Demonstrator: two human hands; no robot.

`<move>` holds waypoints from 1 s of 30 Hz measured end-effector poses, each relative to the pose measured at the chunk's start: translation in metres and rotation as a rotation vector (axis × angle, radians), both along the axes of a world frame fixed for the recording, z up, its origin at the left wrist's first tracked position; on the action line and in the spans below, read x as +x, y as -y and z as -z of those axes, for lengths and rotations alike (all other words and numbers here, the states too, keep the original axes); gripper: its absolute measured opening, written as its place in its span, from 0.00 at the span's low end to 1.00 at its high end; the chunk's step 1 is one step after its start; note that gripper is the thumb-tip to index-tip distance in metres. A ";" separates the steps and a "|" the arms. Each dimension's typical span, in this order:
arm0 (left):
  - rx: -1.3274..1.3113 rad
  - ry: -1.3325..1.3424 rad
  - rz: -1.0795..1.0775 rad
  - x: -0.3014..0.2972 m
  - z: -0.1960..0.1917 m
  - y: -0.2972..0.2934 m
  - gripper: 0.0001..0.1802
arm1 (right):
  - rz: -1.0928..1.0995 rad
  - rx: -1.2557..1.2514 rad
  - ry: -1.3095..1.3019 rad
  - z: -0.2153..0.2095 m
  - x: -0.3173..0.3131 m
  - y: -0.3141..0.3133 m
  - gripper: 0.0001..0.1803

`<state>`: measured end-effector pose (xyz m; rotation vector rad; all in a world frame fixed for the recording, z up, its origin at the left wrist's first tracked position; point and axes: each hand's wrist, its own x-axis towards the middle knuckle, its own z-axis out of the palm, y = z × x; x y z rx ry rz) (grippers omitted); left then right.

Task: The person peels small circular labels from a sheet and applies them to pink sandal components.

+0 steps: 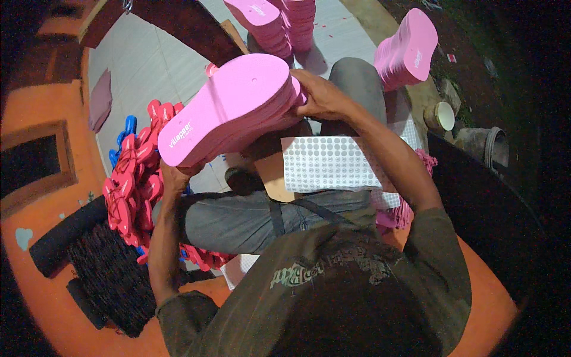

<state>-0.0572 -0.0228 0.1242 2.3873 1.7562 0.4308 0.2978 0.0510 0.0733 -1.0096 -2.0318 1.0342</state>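
Observation:
A thick stack of pink flip-flop soles (232, 89) is held up in front of me, tilted, its top face toward me. My left hand (178, 176) grips the narrower end from below, the fingers mostly hidden under the stack. At the other end, my right hand (321, 95) is closed round the edge of the stack, with its thumb against the side. Under the stack, a sheet of round stickers (333, 163) lies over my lap beside a tan board (278, 182).
Red and blue sandal straps (134, 178) are heaped at my left. More pink sole stacks stand ahead (297, 27) and at the far right (410, 50). A bundle of black strands (113, 279) lies at lower left. A white bucket (443, 116) sits off to the right.

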 end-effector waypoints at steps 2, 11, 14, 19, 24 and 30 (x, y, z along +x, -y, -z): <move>0.038 -0.060 0.032 -0.003 0.001 0.001 0.28 | -0.015 -0.040 0.036 0.001 -0.001 -0.003 0.41; 0.090 -0.077 0.042 -0.006 -0.012 0.014 0.26 | -0.012 -0.014 0.046 0.000 -0.004 -0.002 0.38; 0.008 -0.070 0.022 -0.002 -0.016 0.015 0.27 | -0.013 -0.012 0.055 -0.002 -0.003 -0.002 0.39; -0.217 0.188 -0.133 -0.007 -0.016 0.017 0.31 | -0.022 -0.009 0.060 -0.002 -0.002 -0.003 0.43; -0.320 0.565 -0.193 -0.032 -0.009 0.020 0.54 | 0.030 0.201 0.002 -0.011 -0.018 -0.001 0.48; -0.029 0.482 0.044 -0.001 -0.073 -0.003 0.68 | 0.018 0.045 0.028 -0.002 -0.017 0.000 0.46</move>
